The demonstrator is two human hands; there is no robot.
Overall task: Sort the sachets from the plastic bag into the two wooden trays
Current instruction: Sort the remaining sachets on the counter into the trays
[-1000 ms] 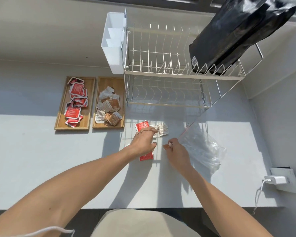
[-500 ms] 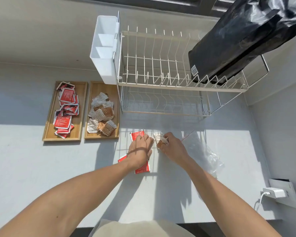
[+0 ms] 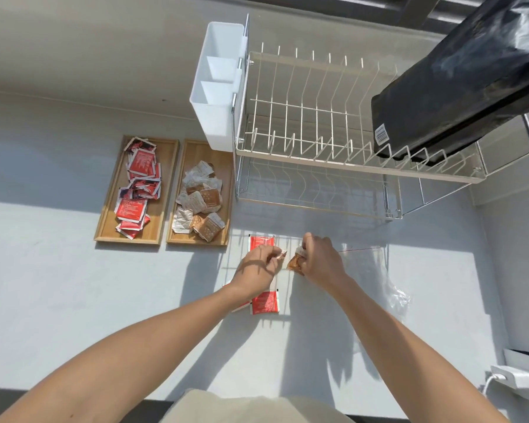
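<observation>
While the left hand (image 3: 258, 267) pinched a small sachet (image 3: 282, 254), the right hand (image 3: 319, 259) gripped a brown sachet (image 3: 294, 264); red sachets (image 3: 264, 302) lay beneath, right of two wooden trays (image 3: 168, 190), plastic bag (image 3: 391, 285) farther right.

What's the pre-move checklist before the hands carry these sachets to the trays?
1. Right hand has a brown sachet pinched: ok.
2. Left hand has something at its fingertips, a small brownish corner showing: cannot tell which kind.
3. Brown-sachet tray has bare wood at its far end: ok.
4. Red-sachet tray is sorted, only red in it: ok.
5. Loose red sachets cleared from the counter: not ok; one lies beyond the left hand, another below the left wrist.
6. Plastic bag emptied: cannot tell, it is clear and washed out by sun.
</observation>
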